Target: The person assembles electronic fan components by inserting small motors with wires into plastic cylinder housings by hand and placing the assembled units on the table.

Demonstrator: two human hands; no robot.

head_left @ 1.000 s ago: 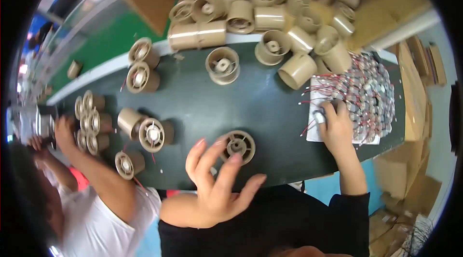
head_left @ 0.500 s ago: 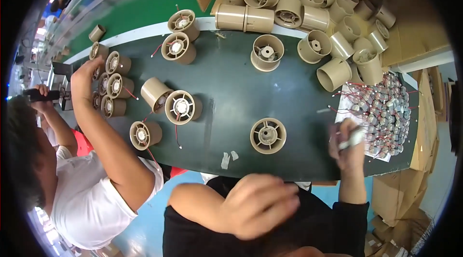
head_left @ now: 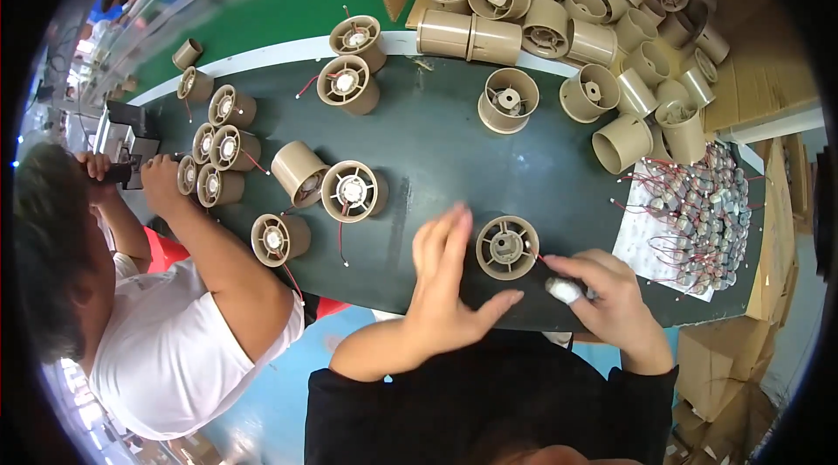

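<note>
My right hand (head_left: 618, 301) is closed on a small motor (head_left: 564, 290) with a whitish end. A short red wire (head_left: 539, 257) shows at my fingertips, by the rim of a beige plastic housing (head_left: 508, 248). This round housing stands with its spoked, open face up, right in front of me. To its left my left hand (head_left: 447, 277) is spread, thumb toward the housing, with nothing in it and not touching it. On a white sheet (head_left: 635, 234) to the right lie several similar motors (head_left: 698, 212) with red and dark wires.
Beyond stand two more housings (head_left: 508, 100) (head_left: 590, 93), before a cardboard box (head_left: 768, 55) heaped with others. Housings with white centres and red wires (head_left: 354, 192) stand to the left. A co-worker (head_left: 175, 325) sits at the left, one hand (head_left: 161, 186) beside several housings.
My right hand has come left from beside the motor pile to the near housing, carrying the motor. My left hand has moved forward over the table and spread. The co-worker's hand has moved nearer.
</note>
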